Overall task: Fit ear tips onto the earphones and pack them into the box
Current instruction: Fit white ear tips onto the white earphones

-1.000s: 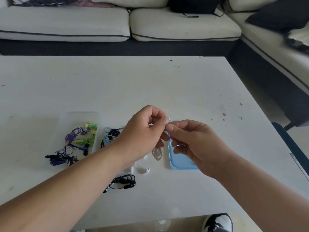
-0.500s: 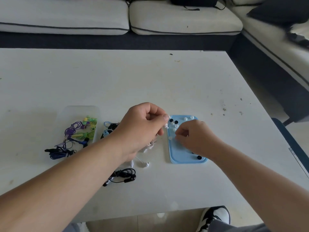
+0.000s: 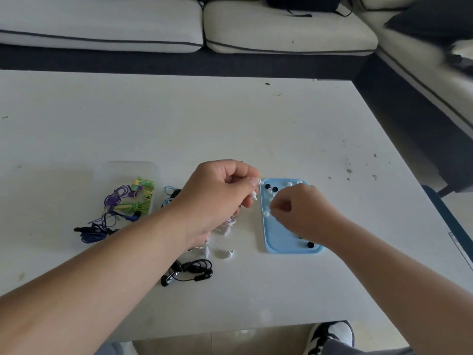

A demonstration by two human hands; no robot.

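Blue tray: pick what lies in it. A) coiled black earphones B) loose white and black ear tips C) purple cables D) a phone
B: white and black ear tips lie scattered in the blue tray by the right hand; the left hand pinches a white earphone beside it.

Living room: sofa [image 3: 281, 29], low table [image 3: 179, 124]

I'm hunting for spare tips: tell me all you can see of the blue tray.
The blue tray is a light-blue, rounded rectangle with a low rim, plastic-looking, lying flat on the white table. Loose white and black ear tips sit in it, mostly at its far end. The right hand hovers over its middle, curled fingers by a white tip.
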